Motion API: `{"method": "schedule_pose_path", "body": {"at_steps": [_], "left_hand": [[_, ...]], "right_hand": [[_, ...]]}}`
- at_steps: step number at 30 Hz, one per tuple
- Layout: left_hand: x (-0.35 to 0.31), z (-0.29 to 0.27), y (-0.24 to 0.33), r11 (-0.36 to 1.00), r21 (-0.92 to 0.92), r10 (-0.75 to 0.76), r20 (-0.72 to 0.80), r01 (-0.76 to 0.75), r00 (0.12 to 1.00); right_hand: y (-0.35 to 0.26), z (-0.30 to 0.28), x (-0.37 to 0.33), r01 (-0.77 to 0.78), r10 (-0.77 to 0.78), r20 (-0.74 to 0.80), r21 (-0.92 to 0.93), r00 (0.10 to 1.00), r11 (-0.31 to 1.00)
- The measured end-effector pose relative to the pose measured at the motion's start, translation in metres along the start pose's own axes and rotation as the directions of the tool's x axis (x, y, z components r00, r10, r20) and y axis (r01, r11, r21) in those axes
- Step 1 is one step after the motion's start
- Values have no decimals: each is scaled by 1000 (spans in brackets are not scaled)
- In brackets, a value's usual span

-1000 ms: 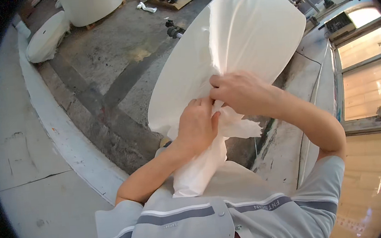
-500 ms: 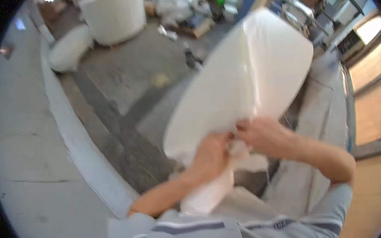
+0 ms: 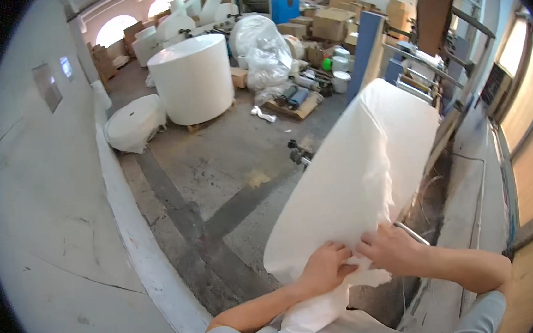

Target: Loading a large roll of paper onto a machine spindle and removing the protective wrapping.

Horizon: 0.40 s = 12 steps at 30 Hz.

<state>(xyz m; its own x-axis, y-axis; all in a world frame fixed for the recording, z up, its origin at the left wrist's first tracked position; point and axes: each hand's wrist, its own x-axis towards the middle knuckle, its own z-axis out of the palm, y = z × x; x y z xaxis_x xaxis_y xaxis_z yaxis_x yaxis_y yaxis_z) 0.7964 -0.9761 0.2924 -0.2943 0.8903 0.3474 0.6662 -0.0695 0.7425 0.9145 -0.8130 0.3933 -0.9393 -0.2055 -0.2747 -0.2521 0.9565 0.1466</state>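
A large white paper roll [image 3: 326, 193] lies in front of me, stretching away to the right. Along its upper side runs a ragged, torn edge of loose white paper [image 3: 378, 176]. My left hand [image 3: 331, 266] is at the roll's near end, its fingers curled on the loose paper. Close beside it, my right hand [image 3: 389, 248] grips the same paper with bent fingers. A crumpled flap [image 3: 320, 311] of the paper hangs down below my hands towards my body. Just right of my right hand a metal shaft [image 3: 412, 233] sticks out.
A pale wall [image 3: 54, 204] runs along the left. Beyond stand a big upright white roll [image 3: 190, 81] and a wrapped round bundle [image 3: 136, 124]. Clear plastic wrap [image 3: 262, 49], cardboard boxes [image 3: 333, 22] and a blue machine [image 3: 284, 1] are farther back. A metal frame [image 3: 441, 65] stands at right.
The view has tilted up, showing more of the room. A ragged torn edge now stands along the roll, where a smooth raised fold was before. My hands remain together on the paper.
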Motion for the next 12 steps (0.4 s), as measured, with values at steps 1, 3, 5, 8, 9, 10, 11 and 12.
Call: {"method": "schedule_pose_path", "body": {"at_steps": [1,3,5,8,9,10,11,12], "left_hand": [[1,1,3,999,2,34,-13,-34,999],[-6,6,11,1000,2,25,24,-25,999],[-13,10,17,1000,10,16,61,-17,998],[-14,20,24,998,-23,-59,143,63,988],[-13,23,25,994,-3,-108,136,110,985],[-17,27,25,985,14,-171,135,171,976],[-23,28,25,990,33,-144,173,140,974],[-24,30,16,992,46,-125,212,118,969]], "right_hand": [[-1,0,-4,-17,12,-128,-38,992,999],[-2,3,-10,17,-28,-114,-90,993,996],[-9,0,-13,-25,-7,-212,-147,977,989],[-5,6,-13,-69,44,-183,-136,982,988],[2,15,-14,-85,57,-193,-138,980,987],[10,22,-15,-159,135,-186,-124,973,979],[13,25,-24,-237,219,-164,-99,962,967],[23,23,-27,-342,341,-24,-5,940,940]]}}
